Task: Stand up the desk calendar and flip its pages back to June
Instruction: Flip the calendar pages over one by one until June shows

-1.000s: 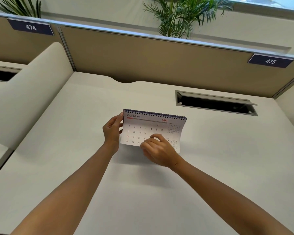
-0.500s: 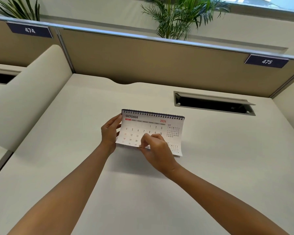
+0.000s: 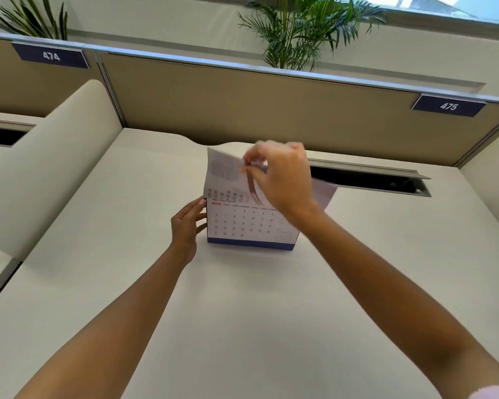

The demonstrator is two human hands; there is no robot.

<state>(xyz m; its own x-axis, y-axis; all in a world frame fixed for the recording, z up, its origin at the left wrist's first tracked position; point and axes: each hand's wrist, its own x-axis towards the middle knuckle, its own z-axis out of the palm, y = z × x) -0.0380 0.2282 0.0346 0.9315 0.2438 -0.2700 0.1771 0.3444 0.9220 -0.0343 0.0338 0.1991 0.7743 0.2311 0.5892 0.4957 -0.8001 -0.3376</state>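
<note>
We have swung October's page (image 3: 228,174) up toward twelve o'clock, pinched in our right hand (image 3: 283,180), baring September on the desk calendar (image 3: 251,226) our left hand (image 3: 189,226) grips at nine o'clock; three flips remain.

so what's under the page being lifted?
Under the lifted page, pinched by the right hand, a month grid ending at 30 shows; its heading is blurred, right side arm-covered.

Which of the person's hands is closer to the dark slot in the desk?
Right. The right hand is raised over the white desk calendar, beside the dark rectangular slot; the left hand grips the calendar's far edge.
</note>
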